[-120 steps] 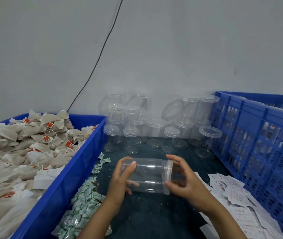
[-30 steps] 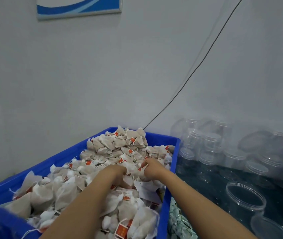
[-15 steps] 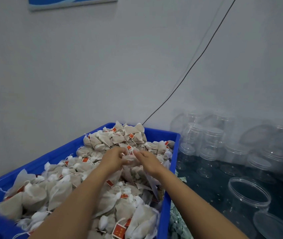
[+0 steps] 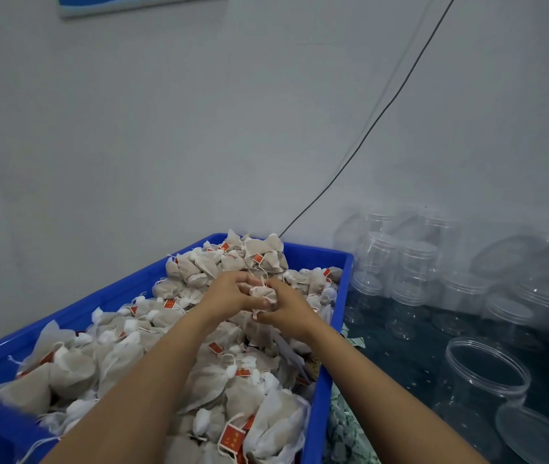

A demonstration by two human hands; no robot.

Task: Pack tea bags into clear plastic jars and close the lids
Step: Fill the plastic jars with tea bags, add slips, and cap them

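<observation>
A blue bin point(image 4: 339, 333) on the left is heaped with beige tea bags point(image 4: 219, 380) that carry red tags. Over the heap's far part, my left hand point(image 4: 229, 293) and my right hand point(image 4: 286, 309) meet, both closed around a small bunch of tea bags point(image 4: 261, 294) held between them. An open clear jar point(image 4: 484, 383) stands upright on the dark table at the right. Its lid point(image 4: 534, 437) lies flat beside it at the lower right corner.
Several lidded clear jars point(image 4: 410, 272) are stacked against the wall at the back right. Small green-printed sachets point(image 4: 343, 433) lie between the bin and the open jar. A black cable point(image 4: 377, 118) runs down the grey wall.
Four seconds ago both hands held a jar and its lid over the table. Since then the jar stands open and the hands have gone into the bin and gathered tea bags, lifting them slightly.
</observation>
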